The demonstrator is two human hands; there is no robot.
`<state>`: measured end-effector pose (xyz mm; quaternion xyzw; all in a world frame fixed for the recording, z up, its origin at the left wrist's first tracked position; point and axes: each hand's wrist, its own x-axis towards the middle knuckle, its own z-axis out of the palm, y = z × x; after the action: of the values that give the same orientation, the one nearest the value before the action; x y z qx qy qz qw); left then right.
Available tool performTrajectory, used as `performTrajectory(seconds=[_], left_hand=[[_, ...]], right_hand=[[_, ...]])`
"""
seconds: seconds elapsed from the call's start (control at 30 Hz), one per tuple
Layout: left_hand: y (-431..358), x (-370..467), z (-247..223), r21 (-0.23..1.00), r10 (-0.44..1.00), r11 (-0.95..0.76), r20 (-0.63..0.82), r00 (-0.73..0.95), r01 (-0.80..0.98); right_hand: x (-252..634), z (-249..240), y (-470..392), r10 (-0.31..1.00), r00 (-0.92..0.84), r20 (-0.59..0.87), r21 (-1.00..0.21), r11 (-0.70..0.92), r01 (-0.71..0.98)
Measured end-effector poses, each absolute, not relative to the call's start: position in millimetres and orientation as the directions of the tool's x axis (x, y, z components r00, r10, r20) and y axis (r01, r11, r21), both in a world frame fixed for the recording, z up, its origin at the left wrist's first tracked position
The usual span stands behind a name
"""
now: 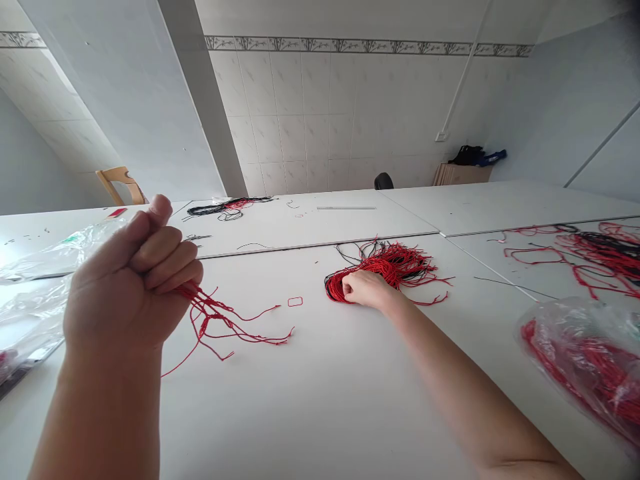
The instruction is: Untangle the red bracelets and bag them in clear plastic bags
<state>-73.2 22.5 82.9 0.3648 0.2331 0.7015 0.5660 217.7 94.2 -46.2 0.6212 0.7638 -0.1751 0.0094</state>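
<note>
My left hand (137, 273) is raised at the left, fingers curled in a fist round several thin red cords (215, 313); their knotted ends hang out below the little finger. My right hand (367, 288) reaches to a thick pile of red and black cords (395, 263) on the white table. Its fingers are bent together at the pile's looped left end, and what they pinch is too small to make out. Between the hands a small red rounded loop (295, 302) lies flat on the table.
Clear plastic bags (55, 260) lie at the left; a bag of red cords (590, 367) sits at the right front. More red and black cords (610, 250) spread at the far right. Black cords (220, 207), scissors (199, 237) and a ruler (346, 208) lie farther back.
</note>
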Motion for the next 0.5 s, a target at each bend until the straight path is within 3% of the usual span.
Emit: performTrajectory(seconds=[0.17,0.33,0.5], left_hand=[[21.0,-71.9,83.4,0.746,0.968,-0.24,0.229,-0.099,-0.622],[21.0,-72.6,82.7,0.737,0.964,-0.249,0.248,-0.092,-0.629],[22.5,-71.2,81.6,0.777,0.949,-0.29,0.311,-0.06,-0.559]], right_hand=[[234.1,-32.4,88.0,0.969,-0.225,-0.101,-0.371,0.173,0.912],[266.5,-16.8,88.6,0.976,-0.078,0.202,-0.464,0.165,0.87],[303.1,-14.7,102.2,0.785,0.188,0.59,-0.635,0.308,0.708]])
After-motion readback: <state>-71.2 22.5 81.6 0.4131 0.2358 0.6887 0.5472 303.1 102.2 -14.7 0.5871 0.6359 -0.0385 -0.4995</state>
